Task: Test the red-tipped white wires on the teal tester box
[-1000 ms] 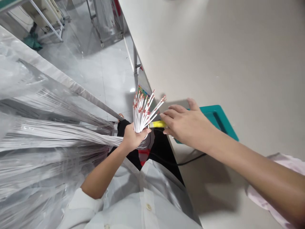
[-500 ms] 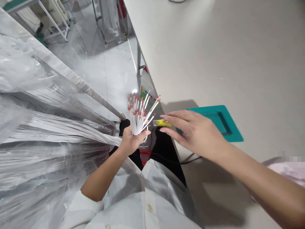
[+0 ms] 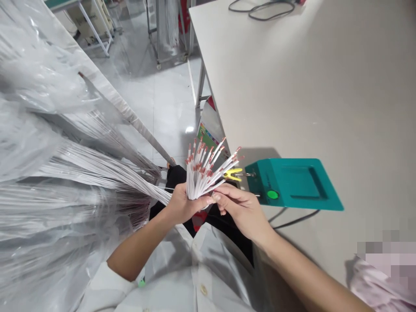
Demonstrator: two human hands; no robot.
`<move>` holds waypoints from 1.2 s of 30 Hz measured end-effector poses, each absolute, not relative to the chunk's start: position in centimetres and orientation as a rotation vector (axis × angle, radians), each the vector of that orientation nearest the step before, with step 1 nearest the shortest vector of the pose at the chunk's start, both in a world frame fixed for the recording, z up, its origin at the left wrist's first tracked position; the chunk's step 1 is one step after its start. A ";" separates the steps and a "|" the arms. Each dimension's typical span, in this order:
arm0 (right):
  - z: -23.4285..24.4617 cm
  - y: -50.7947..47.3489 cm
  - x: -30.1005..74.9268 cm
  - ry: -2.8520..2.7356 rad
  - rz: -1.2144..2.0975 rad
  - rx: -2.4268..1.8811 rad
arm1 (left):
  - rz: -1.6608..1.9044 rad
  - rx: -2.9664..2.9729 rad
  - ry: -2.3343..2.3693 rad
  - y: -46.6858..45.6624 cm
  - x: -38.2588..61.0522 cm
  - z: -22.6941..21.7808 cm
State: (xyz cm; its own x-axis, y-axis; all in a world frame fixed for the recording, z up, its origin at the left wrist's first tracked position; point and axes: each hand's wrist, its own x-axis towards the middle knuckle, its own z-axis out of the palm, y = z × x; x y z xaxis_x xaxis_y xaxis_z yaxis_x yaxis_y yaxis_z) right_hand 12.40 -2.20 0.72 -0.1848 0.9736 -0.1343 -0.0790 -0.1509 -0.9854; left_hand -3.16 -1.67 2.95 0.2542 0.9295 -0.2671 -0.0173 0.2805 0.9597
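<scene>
My left hand (image 3: 182,206) is closed round a bundle of thin white wires (image 3: 203,173) with reddish tips, which fan upward from the fist. The wires trail left into long strands (image 3: 97,169) under clear plastic sheeting. My right hand (image 3: 242,210) is beside the left one, its thumb and forefinger pinched on a wire at the right edge of the fan. Just beyond the wire tips, a small yellow clip (image 3: 232,174) sticks out from the front of a teal box (image 3: 292,184) with a green button (image 3: 272,194).
The teal box stands near the edge of a white table (image 3: 308,86), with a black cord (image 3: 292,219) running from it. Another coiled cable (image 3: 260,8) lies at the table's far end. Clear plastic sheeting (image 3: 39,78) fills the left. Metal racks stand on the grey floor (image 3: 162,99).
My right hand has drawn back from the yellow clip and the teal box to the wire bundle, and now pinches a wire. The view has shifted, uncovering the box's front.
</scene>
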 end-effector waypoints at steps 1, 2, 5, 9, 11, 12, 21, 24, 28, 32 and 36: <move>0.7 -2.1 12.4 -1.201 1.487 -1.139 | 0.846 1.090 1.088 -1.7 -3.2 2.9; 0.6 -2.1 12.4 -1.215 1.471 -1.127 | 0.841 1.098 1.075 -1.8 -3.3 2.8; 0.4 -2.0 12.6 -1.269 1.389 -1.119 | 0.827 1.088 1.075 -1.9 -3.4 2.4; 0.2 -1.9 12.8 -1.350 1.315 -1.151 | 0.818 1.073 1.047 -1.9 -3.4 1.7; 0.2 -1.8 12.9 -1.395 1.299 -1.150 | 0.820 1.065 1.006 -1.9 -3.5 1.5; 0.2 -1.7 13.0 -1.413 1.304 -1.139 | 0.815 1.060 0.984 -1.9 -3.6 1.4; -0.8 -1.9 13.0 -1.284 1.520 -0.974 | 0.762 0.896 0.940 -1.8 -4.3 1.8; -1.4 -2.2 12.7 -1.138 1.608 -0.956 | 0.758 0.941 0.910 -1.8 -4.2 1.9; -1.4 -2.5 12.5 -1.091 1.655 -1.055 | 0.779 1.013 0.919 -1.9 -3.7 0.9; -0.8 -3.0 12.7 -1.481 0.982 -1.305 | 0.947 0.999 1.168 -2.0 -3.5 -0.3; -0.5 -3.2 12.4 -1.662 0.579 -1.251 | 0.944 1.040 1.213 -2.1 -3.4 -0.4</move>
State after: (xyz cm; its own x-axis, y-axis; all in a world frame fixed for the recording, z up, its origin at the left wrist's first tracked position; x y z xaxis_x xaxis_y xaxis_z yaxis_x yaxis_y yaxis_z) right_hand 12.38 -3.25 -0.47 -0.0328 0.9163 0.3991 0.4703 0.3665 -0.8028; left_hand -3.42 -2.05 -0.39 0.1210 0.9575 -0.2619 -0.0191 0.2660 0.9638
